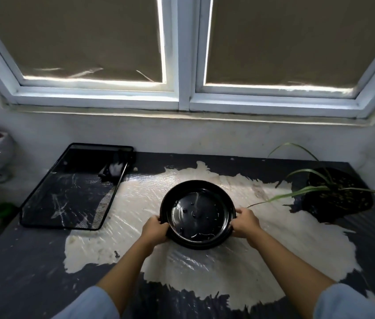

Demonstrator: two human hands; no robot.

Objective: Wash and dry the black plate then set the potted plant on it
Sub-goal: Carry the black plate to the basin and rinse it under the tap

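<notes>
Head view, one frame. Both hands hold the black plate (197, 214) over the middle of the counter (21, 268), above the pale torn patch in its dark covering. Left hand (155, 229) is closed on the near-left rim, fingers wrapped over the edge; right hand (246, 223) is closed on the right rim the same way. Whether the plate rests on the surface or hangs just above it cannot be told from this angle.

Plate: round, deep-sided, glossy, with small raised studs or holes in the floor. Streaks and beads near the front inside wall look like water, so I judge it wet or only partly dried.

Handling estimate: rigid, probably light plastic, no flex visible under the grip. The gloss plus moisture suggests a slippery rim; opposed two-handed hold at the rim, thumbs over the lip, is the sound place to take it. The upright wall gives fingers a ledge.

Potted plant (337, 194) sits at the far right of the counter, well apart from the plate, long leaves arching toward it; one tip comes close to the right hand. Black mesh tray (71, 187) lies at left, a dark glove-like item in its far corner.
</notes>
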